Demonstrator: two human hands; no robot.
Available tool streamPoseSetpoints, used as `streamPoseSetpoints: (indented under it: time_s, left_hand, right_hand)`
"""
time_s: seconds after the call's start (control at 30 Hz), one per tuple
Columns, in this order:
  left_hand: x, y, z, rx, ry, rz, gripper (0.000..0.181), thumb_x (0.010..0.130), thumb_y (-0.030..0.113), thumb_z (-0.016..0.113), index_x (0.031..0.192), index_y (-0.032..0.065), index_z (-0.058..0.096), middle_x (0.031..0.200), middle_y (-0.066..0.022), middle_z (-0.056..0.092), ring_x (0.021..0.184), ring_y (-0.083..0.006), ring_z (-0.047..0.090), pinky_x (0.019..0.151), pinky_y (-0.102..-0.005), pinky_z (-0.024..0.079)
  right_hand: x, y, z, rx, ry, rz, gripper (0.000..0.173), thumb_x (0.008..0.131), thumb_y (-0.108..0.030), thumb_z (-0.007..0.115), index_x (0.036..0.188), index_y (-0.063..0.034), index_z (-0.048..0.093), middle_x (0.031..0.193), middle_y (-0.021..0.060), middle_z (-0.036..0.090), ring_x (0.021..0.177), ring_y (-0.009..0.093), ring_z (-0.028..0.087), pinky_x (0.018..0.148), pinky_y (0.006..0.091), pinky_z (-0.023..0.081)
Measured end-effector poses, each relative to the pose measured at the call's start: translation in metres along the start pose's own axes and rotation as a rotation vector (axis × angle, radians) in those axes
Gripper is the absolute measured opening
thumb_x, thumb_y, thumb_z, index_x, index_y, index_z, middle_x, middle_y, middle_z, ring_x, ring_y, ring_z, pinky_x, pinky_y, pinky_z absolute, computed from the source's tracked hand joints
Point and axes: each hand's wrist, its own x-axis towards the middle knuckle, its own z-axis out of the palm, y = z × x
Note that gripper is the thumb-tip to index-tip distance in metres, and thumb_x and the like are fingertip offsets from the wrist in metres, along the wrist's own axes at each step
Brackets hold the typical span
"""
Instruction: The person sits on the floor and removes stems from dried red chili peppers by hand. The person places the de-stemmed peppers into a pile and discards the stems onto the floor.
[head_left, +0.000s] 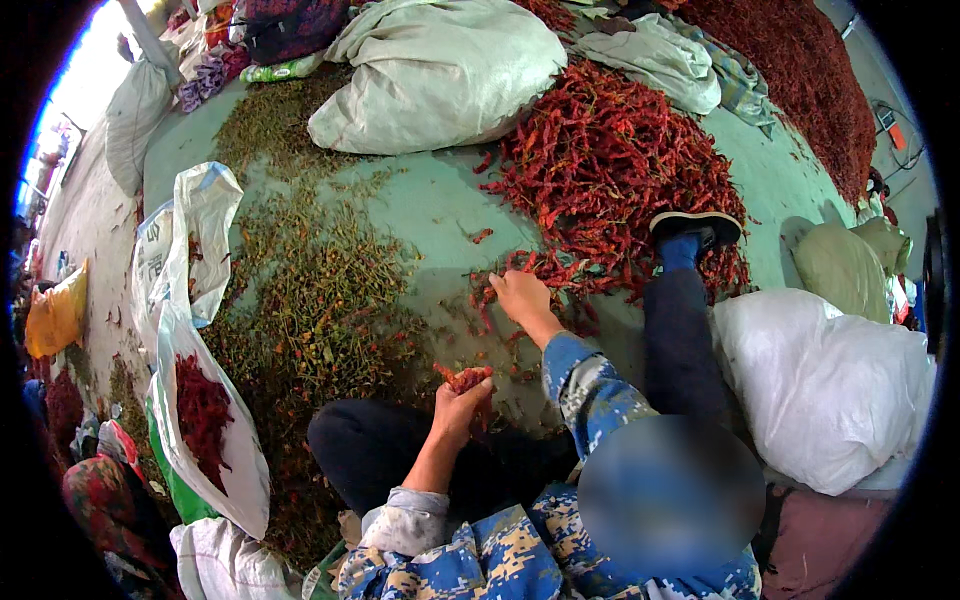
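My left hand (454, 409) is closed around a small bunch of dried red chillies (466, 379), their ends poking out past the thumb. It is held low, over my bent dark-trousered leg (375, 435). Farther forward, my right hand (520, 295) is at the near edge of a big heap of red chillies (607, 157). Its fingers are curled, with chilli pods beside the fingertips; whether it grips one is hidden. Loose greenish-brown stems (322, 300) cover the floor to the left. An open white plastic sack (247, 465) there has dark red chillies (201, 420) inside.
A full white woven sack (450, 75) lies beyond the stems. My outstretched leg (681, 345) has its shoe (696, 225) against the chilli heap. A bulging white bag (825, 382) stands at right. Behind rises a larger chilli mound (795, 90). An orange bag (56, 315) is far left.
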Motion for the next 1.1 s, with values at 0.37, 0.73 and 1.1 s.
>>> streamPoseSetpoints:
  time_s: [0.37, 0.73, 1.1]
  left_hand:
    - [0.002, 0.002, 0.002, -0.109, 0.068, 0.031, 0.011, 0.084, 0.009, 0.063, 0.093, 0.0039, 0.06, 0.069, -0.0006, 0.057, 0.055, -0.0108, 0.052, 0.049, -0.0265, 0.042]
    - [-0.006, 0.001, 0.004, -0.037, -0.141, -0.006, 0.015, 0.084, 0.006, 0.064, 0.098, 0.0035, 0.063, 0.087, -0.0007, 0.064, 0.075, -0.0115, 0.059, 0.066, -0.0262, 0.048]
    - [-0.01, 0.001, 0.008, 0.11, -0.201, 0.074, 0.017, 0.076, 0.0, 0.068, 0.091, 0.003, 0.061, 0.082, 0.0003, 0.062, 0.072, -0.0093, 0.057, 0.065, -0.0244, 0.045]
  right_hand:
    - [-0.004, 0.026, -0.013, 0.385, -0.157, 0.024, 0.034, 0.086, -0.037, 0.062, 0.095, -0.0035, 0.062, 0.088, 0.0121, 0.064, 0.079, 0.025, 0.06, 0.069, 0.0408, 0.048]
    - [-0.14, 0.014, -0.045, 1.07, -0.411, -0.086, 0.021, 0.087, -0.021, 0.065, 0.096, -0.0017, 0.063, 0.092, 0.0043, 0.064, 0.082, 0.012, 0.058, 0.071, 0.031, 0.049]
    - [-0.167, 0.01, -0.04, 1.465, -0.498, 0.255, 0.016, 0.088, -0.022, 0.062, 0.089, -0.0068, 0.06, 0.081, 0.0018, 0.058, 0.067, 0.012, 0.053, 0.06, 0.0289, 0.045]
